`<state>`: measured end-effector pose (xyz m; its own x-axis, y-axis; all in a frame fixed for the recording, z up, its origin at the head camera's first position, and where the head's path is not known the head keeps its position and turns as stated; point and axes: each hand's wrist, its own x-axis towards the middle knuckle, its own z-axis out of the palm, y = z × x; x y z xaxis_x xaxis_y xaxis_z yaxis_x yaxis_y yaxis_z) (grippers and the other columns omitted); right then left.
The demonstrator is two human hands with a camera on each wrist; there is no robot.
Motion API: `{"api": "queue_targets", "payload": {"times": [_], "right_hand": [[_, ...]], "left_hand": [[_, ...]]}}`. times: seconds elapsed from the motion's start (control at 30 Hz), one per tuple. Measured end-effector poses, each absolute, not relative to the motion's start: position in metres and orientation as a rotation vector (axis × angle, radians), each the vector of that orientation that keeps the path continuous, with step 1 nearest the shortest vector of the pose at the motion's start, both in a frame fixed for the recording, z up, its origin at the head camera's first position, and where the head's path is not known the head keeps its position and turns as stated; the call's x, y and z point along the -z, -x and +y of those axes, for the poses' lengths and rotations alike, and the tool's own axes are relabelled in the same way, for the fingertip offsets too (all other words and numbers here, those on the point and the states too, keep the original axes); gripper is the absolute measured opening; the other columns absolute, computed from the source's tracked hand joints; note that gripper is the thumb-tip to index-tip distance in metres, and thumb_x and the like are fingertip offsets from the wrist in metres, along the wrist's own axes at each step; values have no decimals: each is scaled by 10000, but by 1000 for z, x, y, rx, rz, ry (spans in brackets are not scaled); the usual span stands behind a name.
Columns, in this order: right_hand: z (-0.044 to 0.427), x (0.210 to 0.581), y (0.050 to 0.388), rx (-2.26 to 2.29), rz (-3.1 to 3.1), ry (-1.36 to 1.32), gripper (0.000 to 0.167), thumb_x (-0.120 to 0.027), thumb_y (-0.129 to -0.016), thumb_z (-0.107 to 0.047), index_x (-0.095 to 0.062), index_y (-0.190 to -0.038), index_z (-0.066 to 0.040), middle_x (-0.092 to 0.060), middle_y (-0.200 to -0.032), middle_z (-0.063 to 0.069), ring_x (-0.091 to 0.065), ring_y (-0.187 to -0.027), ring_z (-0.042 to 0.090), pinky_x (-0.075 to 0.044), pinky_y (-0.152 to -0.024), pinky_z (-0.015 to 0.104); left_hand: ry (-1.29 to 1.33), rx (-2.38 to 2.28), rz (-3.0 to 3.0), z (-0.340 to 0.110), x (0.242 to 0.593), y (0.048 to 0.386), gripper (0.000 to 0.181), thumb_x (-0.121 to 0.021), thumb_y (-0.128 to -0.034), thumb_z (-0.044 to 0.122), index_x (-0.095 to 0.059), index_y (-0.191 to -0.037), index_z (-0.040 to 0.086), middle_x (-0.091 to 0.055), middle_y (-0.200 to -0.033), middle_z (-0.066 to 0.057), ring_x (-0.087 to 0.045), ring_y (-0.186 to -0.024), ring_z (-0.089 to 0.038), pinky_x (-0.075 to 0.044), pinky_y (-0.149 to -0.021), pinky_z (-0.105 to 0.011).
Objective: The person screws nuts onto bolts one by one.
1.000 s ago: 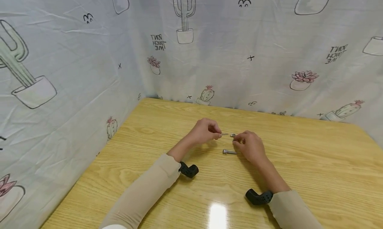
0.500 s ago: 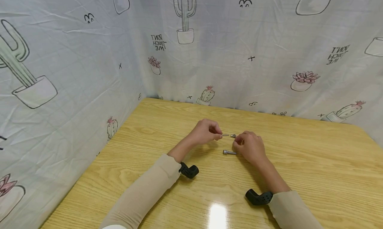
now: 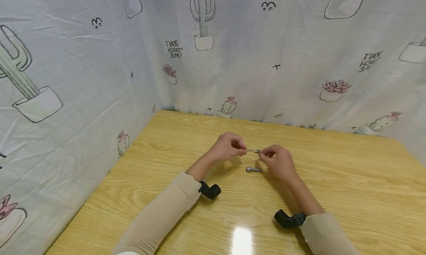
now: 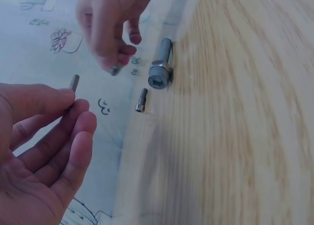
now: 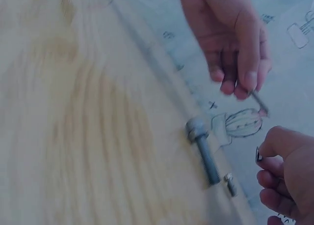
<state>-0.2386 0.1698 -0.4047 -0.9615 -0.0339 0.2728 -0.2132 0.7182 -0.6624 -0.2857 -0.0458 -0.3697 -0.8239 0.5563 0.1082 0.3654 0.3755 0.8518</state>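
My left hand [image 3: 229,147] pinches a thin metal bolt [image 4: 74,82] between thumb and fingertips, its bare shank pointing toward the other hand. Facing it, my right hand [image 3: 279,161] holds a small shiny metal piece [image 5: 258,154], perhaps a nut, at its fingertips; its exact shape is too small to tell. A gap separates the two in the right wrist view. On the table below lies a large grey socket-head bolt [image 3: 254,169] with a nut threaded up near its head. Beside it, a much smaller bolt [image 4: 141,100] shows in both wrist views.
The wooden table [image 3: 186,136] runs back to a pale curtain [image 3: 246,70] printed with cacti, which also hangs along the left side. Black wrist mounts [image 3: 210,190] are strapped over beige sleeves. Light glares off the near part of the tabletop.
My right hand has risen slightly and its fingertips have come nearer the thin bolt. The left hand stays almost in place. The large bolt has not moved on the table.
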Motion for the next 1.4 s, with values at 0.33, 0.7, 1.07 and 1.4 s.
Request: {"api": "queue_targets", "payload": {"times": [0.33,0.7,1.07,1.4], "right_hand": [[167,394,234,-1427,-2597,-82,315,-644,-935,-326,-723,-1063,-50,-695,-1065,130,-596,-876,99,-506,-743,260],[163,389,230,-1662,-2485,-47,399,-645,-925,-385,-698,-1106,-33,-647,-978,-157,-580,-894,30,-494,-788,318],[162,390,229,-1745,-2377,-261,318,-622,-955,-268,-658,-1122,0,-687,-910,-145,-640,-883,29,-518,-828,267],[164,390,230,-1641,-2436,-271,282,-661,-927,-269,-695,-1102,-51,-697,-1036,-4,-654,-908,70,-528,-809,224]], "left_hand": [[-855,-1450,2434,-42,368,282,41,-705,-886,119,-709,-870,82,-696,-895,-39,-663,-797,-173,-521,-685,-225],[-880,-1519,2420,-40,366,279,71,-707,-889,151,-718,-896,81,-709,-924,-48,-667,-801,-150,-528,-699,-224],[-852,-1569,2408,-40,367,279,51,-703,-890,134,-720,-869,91,-708,-910,-57,-647,-764,-98,-528,-688,-225],[-862,-1552,2424,-40,366,279,41,-697,-894,135,-718,-879,102,-700,-906,-45,-637,-759,-107,-519,-674,-228]]}}
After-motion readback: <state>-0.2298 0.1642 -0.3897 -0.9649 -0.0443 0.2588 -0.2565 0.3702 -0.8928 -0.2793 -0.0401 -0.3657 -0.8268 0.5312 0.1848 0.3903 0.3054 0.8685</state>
